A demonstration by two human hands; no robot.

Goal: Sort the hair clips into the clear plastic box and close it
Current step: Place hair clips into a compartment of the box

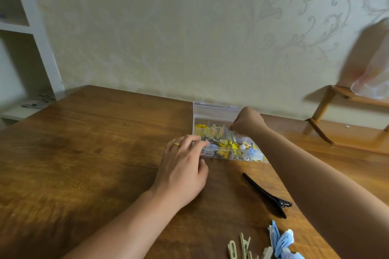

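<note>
1. Hair clips fill the clear plastic box (223,143), which sits on the wooden table (84,153) near the far edge, close to the wall – yellow, beige and pale blue pieces show through its sides.
2. Its lid (214,109) stands open at the back, tilted up toward the wall.
3. The left hand (183,166) rests on the table at the box's left end, fingers reaching to its near-left corner and touching it; they appear to pinch something small there, though blur hides what. A yellow ring sits on one finger.
4. The right hand (248,122) is over the box's far right part, fingers curled down into a loose fist – whether they hold a clip cannot be told.
5. A long black clip (267,194) lies on the table in front of the box, apart from it.
6. Nearer still, at the bottom edge, lie beige clips (242,246) and blue clips (281,242).
</note>
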